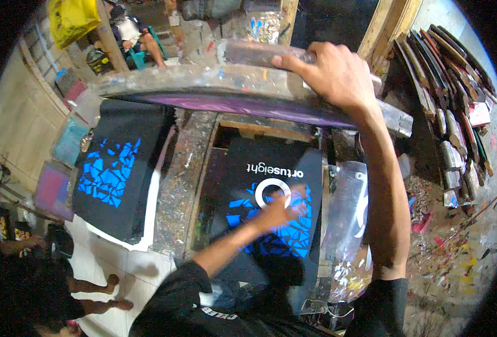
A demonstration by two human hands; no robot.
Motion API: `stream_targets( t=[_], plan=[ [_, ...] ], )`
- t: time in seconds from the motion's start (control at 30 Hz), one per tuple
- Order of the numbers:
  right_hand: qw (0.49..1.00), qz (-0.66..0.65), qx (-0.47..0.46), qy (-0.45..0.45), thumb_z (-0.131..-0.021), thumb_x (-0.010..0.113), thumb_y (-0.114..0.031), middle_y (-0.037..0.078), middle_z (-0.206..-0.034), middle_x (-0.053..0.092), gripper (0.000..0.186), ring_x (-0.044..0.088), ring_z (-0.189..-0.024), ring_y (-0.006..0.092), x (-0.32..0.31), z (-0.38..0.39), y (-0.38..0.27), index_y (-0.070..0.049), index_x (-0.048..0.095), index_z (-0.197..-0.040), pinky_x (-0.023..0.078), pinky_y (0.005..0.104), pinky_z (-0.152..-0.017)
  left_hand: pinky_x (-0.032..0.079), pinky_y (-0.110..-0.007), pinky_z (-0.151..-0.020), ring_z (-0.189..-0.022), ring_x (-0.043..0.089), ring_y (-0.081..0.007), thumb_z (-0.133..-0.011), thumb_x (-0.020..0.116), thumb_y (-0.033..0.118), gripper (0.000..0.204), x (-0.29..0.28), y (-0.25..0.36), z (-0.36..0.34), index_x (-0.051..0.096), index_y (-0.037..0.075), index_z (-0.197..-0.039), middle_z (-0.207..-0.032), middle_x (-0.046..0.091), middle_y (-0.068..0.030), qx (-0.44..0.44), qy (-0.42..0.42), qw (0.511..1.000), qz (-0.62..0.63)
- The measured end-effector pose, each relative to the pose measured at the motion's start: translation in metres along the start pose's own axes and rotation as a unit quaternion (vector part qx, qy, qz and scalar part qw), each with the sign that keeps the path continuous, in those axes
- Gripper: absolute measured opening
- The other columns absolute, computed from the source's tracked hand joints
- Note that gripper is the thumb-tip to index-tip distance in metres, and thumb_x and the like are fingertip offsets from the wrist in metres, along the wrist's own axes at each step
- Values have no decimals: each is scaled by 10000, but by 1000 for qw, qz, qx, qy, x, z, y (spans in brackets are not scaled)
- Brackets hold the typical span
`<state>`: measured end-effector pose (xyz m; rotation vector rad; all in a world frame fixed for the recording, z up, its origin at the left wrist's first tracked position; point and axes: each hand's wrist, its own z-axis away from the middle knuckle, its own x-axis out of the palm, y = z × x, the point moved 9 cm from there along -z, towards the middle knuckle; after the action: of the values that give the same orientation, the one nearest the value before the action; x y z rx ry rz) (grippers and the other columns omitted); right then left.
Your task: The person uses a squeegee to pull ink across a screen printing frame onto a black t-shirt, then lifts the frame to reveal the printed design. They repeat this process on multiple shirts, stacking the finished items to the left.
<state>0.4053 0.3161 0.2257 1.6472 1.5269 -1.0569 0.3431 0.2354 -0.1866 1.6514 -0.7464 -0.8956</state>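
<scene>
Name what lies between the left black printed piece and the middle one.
In the head view, a paint-spattered grey strip lies between the left piece and the middle piece, with a wooden edge along its right side.

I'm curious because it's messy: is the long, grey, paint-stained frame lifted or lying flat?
Lifted: the long, grey, paint-stained frame is tilted up, clear of the black, blue-patterned sheet.

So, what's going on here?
A person's right hand grips a paint-stained frame beyond a black cloth. Their left hand, blurred, is over that cloth, which shows blue shards, white lettering and a white ring; whether it touches isn't clear. To the left lies a second dark cloth with blue shards but no ring.
</scene>
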Motion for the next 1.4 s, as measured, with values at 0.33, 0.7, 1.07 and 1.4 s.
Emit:
stream_targets(
  t=[0.33, 0.7, 1.07, 1.4],
  plan=[
    [998, -1, 33, -50, -792, 590, -824, 289, -1089, 731, 890, 713, -1065, 438, 7, -29, 17, 5, 775, -1058, 554, 512, -946, 524, -421, -909, -1033, 675, -339, -863, 760, 99, 212, -257, -19, -73, 663, 26, -1037, -1043, 719, -132, 48, 204, 935, -285],
    [999, -7, 0, -38, -826, 565, -790, 281, -1132, 725, 875, 707, -1083, 435, -2, -50, 16, 19, 759, -1095, 551, 519, -946, 526, -417, -901, -1013, 691, -295, -930, 695, 149, 273, -474, 270, 402, 673, 16, -1167, -1117, 724, -188, -145, 650, 574, -477],
    [999, 1, 9, -33, -785, 536, -874, 300, -1084, 726, 947, 703, -1073, 446, -2, -28, 14, -6, 771, -1083, 538, 525, -954, 242, -579, -1238, -1529, 314, -359, -949, 654, 500, 670, 151, 118, 48, 506, 163, -1509, -1610, 415, -147, 320, -95, 876, -348],
    [999, -33, -14, -7, -774, 569, -867, 318, -1147, 705, 956, 692, -1104, 461, 3, -56, 20, 9, 764, -1105, 549, 513, -960, 183, -646, -1207, -1530, 288, -350, -874, 664, 643, 755, -95, 9, 175, 556, 211, -1484, -1612, 392, -162, -75, 93, 821, -558]
  ],
)
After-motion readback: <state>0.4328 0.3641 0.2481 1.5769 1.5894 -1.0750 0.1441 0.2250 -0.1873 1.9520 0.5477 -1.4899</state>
